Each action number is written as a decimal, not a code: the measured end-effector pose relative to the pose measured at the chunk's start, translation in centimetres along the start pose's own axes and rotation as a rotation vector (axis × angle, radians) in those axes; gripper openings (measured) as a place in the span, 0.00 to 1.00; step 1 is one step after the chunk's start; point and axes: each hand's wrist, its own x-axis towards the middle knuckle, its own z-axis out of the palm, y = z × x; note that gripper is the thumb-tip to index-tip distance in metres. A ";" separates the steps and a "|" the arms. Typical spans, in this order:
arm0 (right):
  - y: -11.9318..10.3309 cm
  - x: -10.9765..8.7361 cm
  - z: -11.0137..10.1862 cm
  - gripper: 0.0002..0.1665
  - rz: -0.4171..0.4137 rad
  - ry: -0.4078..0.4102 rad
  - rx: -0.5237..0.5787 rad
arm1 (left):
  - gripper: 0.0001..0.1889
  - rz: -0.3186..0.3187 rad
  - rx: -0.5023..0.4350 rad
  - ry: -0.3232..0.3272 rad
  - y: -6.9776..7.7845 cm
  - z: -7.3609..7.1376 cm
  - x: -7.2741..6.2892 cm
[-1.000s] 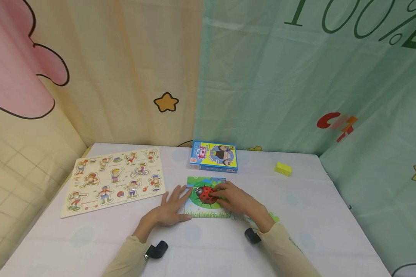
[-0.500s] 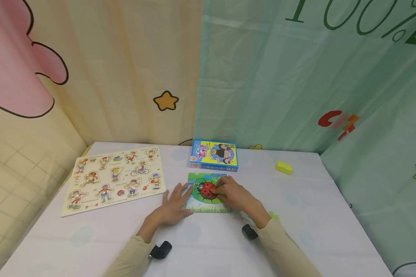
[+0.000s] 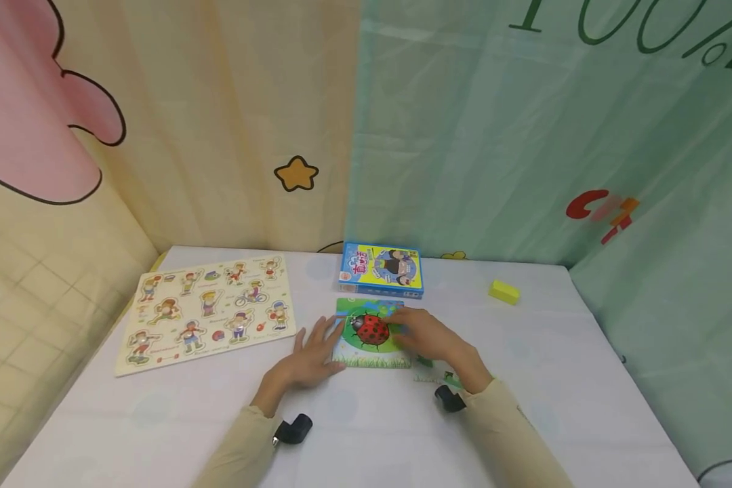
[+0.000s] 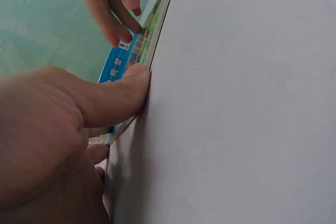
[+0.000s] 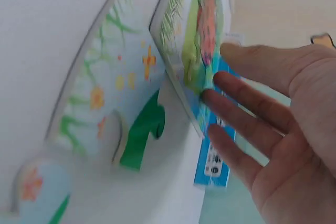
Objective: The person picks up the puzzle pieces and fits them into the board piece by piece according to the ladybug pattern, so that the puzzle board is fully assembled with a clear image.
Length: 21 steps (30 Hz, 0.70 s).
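A square puzzle board [image 3: 372, 358] with a red ladybug picture lies in the middle of the table. At its left edge my left hand [image 3: 311, 360] rests with fingers spread; the left wrist view shows the thumb [image 4: 118, 98] along the board's edge. Over the board's right side is my right hand [image 3: 430, 335]. In the right wrist view its fingers [image 5: 252, 111] are loosely bent by the ladybug picture, with nothing seen between them. Under the right wrist lie loose puzzle pieces, one with grass and flowers [image 5: 107, 85], another with an orange flower [image 5: 44, 190].
A blue and yellow box [image 3: 381, 270] stands just behind the board. On the left lies a large puzzle board with sports figures [image 3: 219, 285]. A yellow block [image 3: 503, 292] sits at the back right. Curtains border the white table [image 3: 366, 447].
My right hand has shifted a little right, its fingertips coming off the ladybug's right side, so more of the picture shows. The left hand stays at the board's edge.
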 end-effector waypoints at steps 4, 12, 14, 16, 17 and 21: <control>0.4 -1.2 -0.6 0.22 0.053 0.030 0.044 | 0.41 0.009 -0.025 0.002 -0.3 0.0 0.0; -0.6 -4.6 -0.7 0.32 0.172 0.005 0.029 | 0.41 0.002 -0.036 -0.001 -0.4 -0.1 -0.1; -0.8 -5.4 -0.5 0.36 0.220 -0.006 0.024 | 0.41 0.001 -0.037 -0.002 -0.4 -0.1 -0.1; -1.1 -5.9 -0.4 0.39 0.264 -0.020 0.030 | 0.41 0.000 -0.039 -0.004 -0.4 -0.1 -0.2; -1.2 -6.2 -0.3 0.40 0.281 -0.025 0.034 | 0.41 0.000 -0.038 -0.005 -0.4 -0.1 -0.2; -1.2 -6.9 -0.1 0.41 0.267 -0.046 0.016 | 0.41 0.001 -0.039 -0.007 -0.3 -0.2 -0.2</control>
